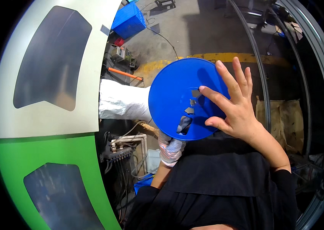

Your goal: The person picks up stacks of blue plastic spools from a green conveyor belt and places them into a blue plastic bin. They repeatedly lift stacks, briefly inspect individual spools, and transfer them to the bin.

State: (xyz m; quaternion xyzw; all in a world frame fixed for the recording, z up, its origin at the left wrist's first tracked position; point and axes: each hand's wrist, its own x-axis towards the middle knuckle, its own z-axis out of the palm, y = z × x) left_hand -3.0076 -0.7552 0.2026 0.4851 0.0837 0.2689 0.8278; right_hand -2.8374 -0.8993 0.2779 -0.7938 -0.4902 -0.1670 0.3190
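Blue plastic disc [181, 97] stood upright at our chest. Our gloved left hand [171, 148] gripped its lower rim from behind; our bare right hand [235, 103] lay spread flat against its face. We judged it light, stiff, slick; rim or cutouts gave purchase.

A white and green machine panel [50, 126] with dark windows is filling the left. Behind it, a concrete floor [204, 30] with a yellow line [208, 57] is showing, with a blue crate [128, 20] and a white sack [121, 100] lying there.
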